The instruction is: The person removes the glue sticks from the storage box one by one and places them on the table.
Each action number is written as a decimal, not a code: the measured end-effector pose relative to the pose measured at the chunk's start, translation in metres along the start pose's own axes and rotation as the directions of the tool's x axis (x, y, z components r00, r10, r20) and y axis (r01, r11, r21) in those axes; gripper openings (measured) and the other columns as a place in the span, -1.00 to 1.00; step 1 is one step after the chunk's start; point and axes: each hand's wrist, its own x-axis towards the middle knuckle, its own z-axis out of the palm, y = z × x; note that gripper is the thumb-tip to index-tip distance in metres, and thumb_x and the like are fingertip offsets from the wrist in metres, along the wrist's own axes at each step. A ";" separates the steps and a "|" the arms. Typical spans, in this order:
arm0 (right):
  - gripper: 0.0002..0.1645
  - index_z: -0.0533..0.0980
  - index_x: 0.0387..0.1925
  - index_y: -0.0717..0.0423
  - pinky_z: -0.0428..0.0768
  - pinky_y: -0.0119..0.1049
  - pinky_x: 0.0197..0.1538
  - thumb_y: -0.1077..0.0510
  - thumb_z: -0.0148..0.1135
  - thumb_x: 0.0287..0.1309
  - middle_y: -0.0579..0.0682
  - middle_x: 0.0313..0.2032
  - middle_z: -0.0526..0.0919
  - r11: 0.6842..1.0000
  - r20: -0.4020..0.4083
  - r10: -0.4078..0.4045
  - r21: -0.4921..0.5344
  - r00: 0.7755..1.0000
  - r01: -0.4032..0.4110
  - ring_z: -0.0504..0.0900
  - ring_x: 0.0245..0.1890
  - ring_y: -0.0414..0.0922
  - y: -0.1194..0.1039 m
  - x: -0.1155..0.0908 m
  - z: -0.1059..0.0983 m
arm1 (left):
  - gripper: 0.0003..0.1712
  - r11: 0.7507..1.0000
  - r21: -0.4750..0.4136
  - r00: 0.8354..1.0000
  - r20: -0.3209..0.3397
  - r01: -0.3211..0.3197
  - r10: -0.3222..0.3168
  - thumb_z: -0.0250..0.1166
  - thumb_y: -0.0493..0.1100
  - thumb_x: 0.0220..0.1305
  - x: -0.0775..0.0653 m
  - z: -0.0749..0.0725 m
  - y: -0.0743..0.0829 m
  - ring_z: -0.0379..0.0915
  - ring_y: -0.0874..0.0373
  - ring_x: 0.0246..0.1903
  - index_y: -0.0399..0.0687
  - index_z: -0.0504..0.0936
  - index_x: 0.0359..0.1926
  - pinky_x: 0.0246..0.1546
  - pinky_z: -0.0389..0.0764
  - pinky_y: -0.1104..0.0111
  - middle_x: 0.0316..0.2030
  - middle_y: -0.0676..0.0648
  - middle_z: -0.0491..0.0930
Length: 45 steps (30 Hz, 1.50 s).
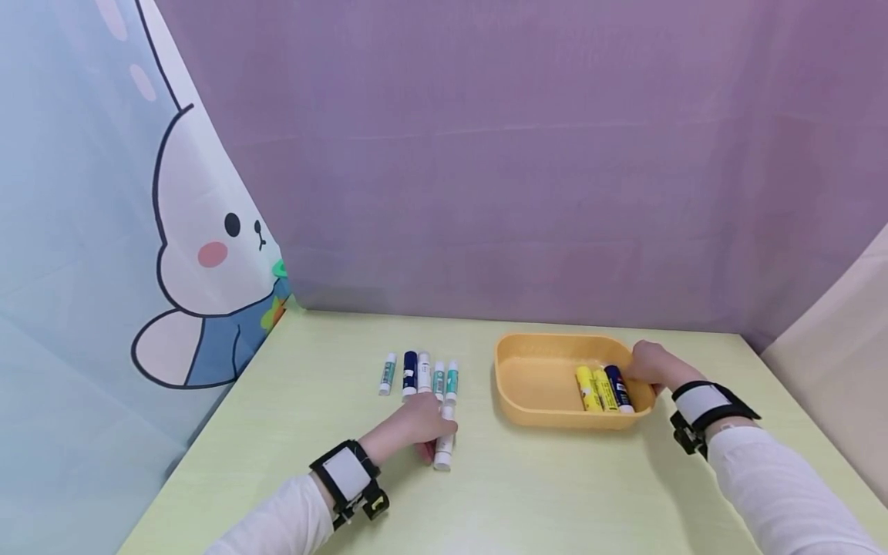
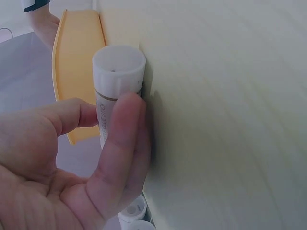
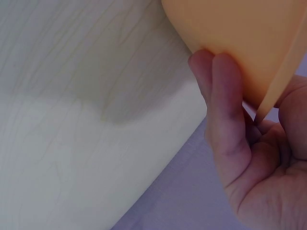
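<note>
My left hand (image 1: 415,418) pinches a white glue stick (image 1: 444,451) between thumb and fingers, close over the table. The left wrist view shows the stick's round white end (image 2: 119,72) and printed label. Just beyond that hand lies a row of more glue sticks, among them a dark blue one (image 1: 410,368), a white one (image 1: 424,370) and teal-and-white ones (image 1: 452,379). My right hand (image 1: 652,364) grips the right rim of a yellow-orange tray (image 1: 530,378), thumb on one side and fingers against the outer wall. Two yellow sticks (image 1: 588,388) and a dark blue stick (image 1: 618,387) lie inside it, towards the right.
A separate small teal-and-white stick (image 1: 387,375) lies at the left end of the row. The pale wood-grain table (image 1: 541,493) ends at a purple curtain (image 1: 486,169) behind. A blue curtain with a cartoon animal (image 1: 215,231) hangs on the left.
</note>
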 end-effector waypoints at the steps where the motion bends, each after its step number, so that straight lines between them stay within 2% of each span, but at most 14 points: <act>1: -0.74 0.34 -0.40 0.41 0.63 -0.25 -0.56 0.20 0.08 0.13 0.15 -0.53 0.54 1.000 -0.001 0.000 -0.002 1.000 0.000 0.61 -0.69 -0.10 0.000 0.000 0.000 | -0.72 1.000 -0.002 1.000 0.000 0.001 -0.001 0.29 -0.10 0.12 0.000 0.000 0.000 0.53 0.08 -0.81 -0.22 0.47 -0.50 -0.72 0.57 0.31 -0.75 -0.14 0.55; 10: -0.73 0.34 -0.37 0.42 0.63 -0.25 -0.55 0.20 0.08 0.15 0.15 -0.52 0.54 1.000 0.000 0.007 -0.003 1.000 -0.007 0.61 -0.67 -0.10 0.000 -0.001 0.001 | -0.71 1.000 0.000 1.000 -0.009 0.009 -0.009 0.29 -0.08 0.13 -0.002 -0.002 0.001 0.52 0.08 -0.80 -0.22 0.47 -0.49 -0.72 0.57 0.32 -0.74 -0.13 0.55; 23: -0.72 0.32 -0.35 0.43 0.63 -0.25 -0.55 0.20 0.09 0.14 0.16 -0.50 0.53 1.000 -0.007 0.007 0.002 1.000 -0.007 0.62 -0.66 -0.09 0.003 0.000 0.002 | -0.68 0.999 0.032 1.000 0.001 0.026 -0.026 0.27 -0.01 0.14 -0.002 -0.016 0.011 0.55 0.08 -0.75 -0.18 0.48 -0.50 -0.69 0.48 0.36 -0.68 -0.15 0.58; 29: -0.70 0.32 -0.35 0.44 0.63 -0.25 -0.55 0.20 0.10 0.14 0.17 -0.51 0.53 1.000 -0.011 -0.002 -0.001 1.000 0.002 0.62 -0.66 -0.09 0.001 -0.001 0.000 | -0.68 0.999 0.029 1.000 -0.002 0.017 -0.017 0.32 -0.04 0.12 -0.001 -0.008 0.012 0.54 0.07 -0.76 -0.20 0.47 -0.47 -0.69 0.54 0.34 -0.64 -0.15 0.55; 36: -0.71 0.33 -0.39 0.41 0.63 -0.26 -0.55 0.18 0.08 0.17 0.16 -0.52 0.54 1.000 -0.003 0.005 0.008 1.000 -0.005 0.61 -0.68 -0.10 0.000 -0.001 0.000 | -0.71 0.998 0.050 0.999 -0.015 -0.043 0.044 0.31 -0.08 0.07 0.001 0.008 0.010 0.51 0.11 -0.81 -0.20 0.46 -0.50 -0.77 0.52 0.35 -0.70 -0.10 0.53; 40: -0.69 0.33 -0.37 0.42 0.63 -0.25 -0.55 0.17 0.08 0.18 0.16 -0.51 0.54 1.000 -0.001 0.007 0.006 1.000 -0.006 0.62 -0.67 -0.10 0.001 0.000 0.000 | -0.72 0.997 0.067 0.999 -0.023 -0.036 0.038 0.31 -0.09 0.08 0.002 0.009 0.008 0.49 0.13 -0.83 -0.19 0.45 -0.51 -0.78 0.51 0.37 -0.72 -0.09 0.52; 45: -0.70 0.33 -0.37 0.42 0.63 -0.25 -0.54 0.17 0.08 0.18 0.16 -0.50 0.54 1.000 0.001 0.000 0.006 1.000 -0.001 0.62 -0.67 -0.10 0.001 0.000 0.000 | -0.74 0.999 0.043 0.999 -0.034 -0.001 0.002 0.30 -0.12 0.09 -0.001 0.004 0.005 0.50 0.10 -0.82 -0.21 0.44 -0.50 -0.76 0.53 0.34 -0.70 -0.11 0.52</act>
